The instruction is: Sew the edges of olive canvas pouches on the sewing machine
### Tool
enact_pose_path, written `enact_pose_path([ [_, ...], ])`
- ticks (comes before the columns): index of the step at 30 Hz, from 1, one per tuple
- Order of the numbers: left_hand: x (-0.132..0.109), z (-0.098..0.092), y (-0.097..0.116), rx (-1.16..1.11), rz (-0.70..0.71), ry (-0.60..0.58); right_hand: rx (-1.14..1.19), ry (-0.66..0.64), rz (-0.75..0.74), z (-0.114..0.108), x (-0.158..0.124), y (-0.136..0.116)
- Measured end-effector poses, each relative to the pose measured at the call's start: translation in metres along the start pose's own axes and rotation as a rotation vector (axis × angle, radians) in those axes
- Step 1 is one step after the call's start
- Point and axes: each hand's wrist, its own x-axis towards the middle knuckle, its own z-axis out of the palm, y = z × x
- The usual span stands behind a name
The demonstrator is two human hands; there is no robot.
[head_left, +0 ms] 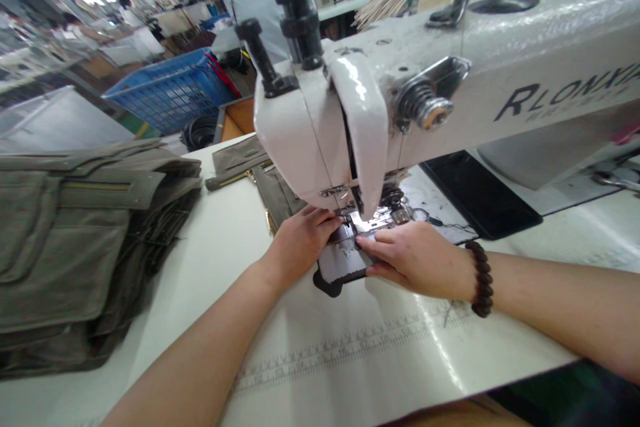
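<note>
A white sewing machine (pixel 320 120) stands over the metal needle plate (pixel 345 263). My left hand (pixel 305 240) lies just left of the presser foot, its fingers pressed together with the tips by the needle area; what is under them is hidden. On the right side of the plate, my right hand (pixel 415 257) rests palm down, forefinger stretched toward the foot and thumb apart from it. A dark bead bracelet (pixel 481 280) circles that wrist. Behind my left hand, an olive fabric piece (pixel 275 190) with a brass-coloured zipper runs toward the machine head.
Olive fabric pieces with pockets and zippers form a stack (pixel 75 240) on the left of the white table (pixel 200 320). A printed ruler scale (pixel 350 350) crosses the table front. Beyond are a blue crate (pixel 170 90), a person in light clothing (pixel 260 0) and other workstations.
</note>
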Motion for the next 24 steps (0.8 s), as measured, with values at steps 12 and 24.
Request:
enact_pose_path([
  [12, 0.002, -0.002, 0.001, -0.009, 0.009, -0.005, -0.005, -0.007, -0.007, 0.000, 0.000, -0.001],
  [24, -0.015, -0.046, -0.005, -0.154, -0.359, -0.282, 0.002, 0.076, -0.051, 0.002, -0.002, 0.002],
])
